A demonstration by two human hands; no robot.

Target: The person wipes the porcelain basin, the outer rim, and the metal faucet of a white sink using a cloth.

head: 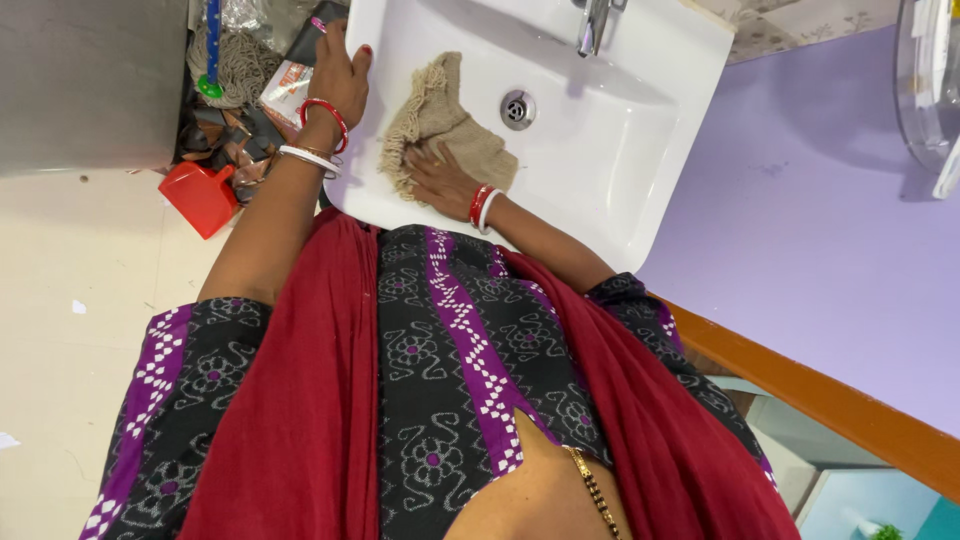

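Observation:
A white washbasin [620, 130] fills the top of the view, with a metal drain [517, 108] and a tap [593, 22] above it. A beige, fringed cloth [440, 115] lies inside the basin near its left wall. My right hand [440, 182] presses down on the cloth's near edge, with red and white bangles at the wrist. My left hand [342, 78] grips the basin's left rim, fingers curled over the edge, and it also wears bangles. My black, purple and red clothing covers the lower half of the view.
A red plastic scoop [200, 197], a mop head [238, 62] and mixed clutter sit on the floor left of the basin. A purple wall [830, 220] and an orange wooden rail [800, 385] are at the right. Cream floor tiles [70, 330] lie at the left.

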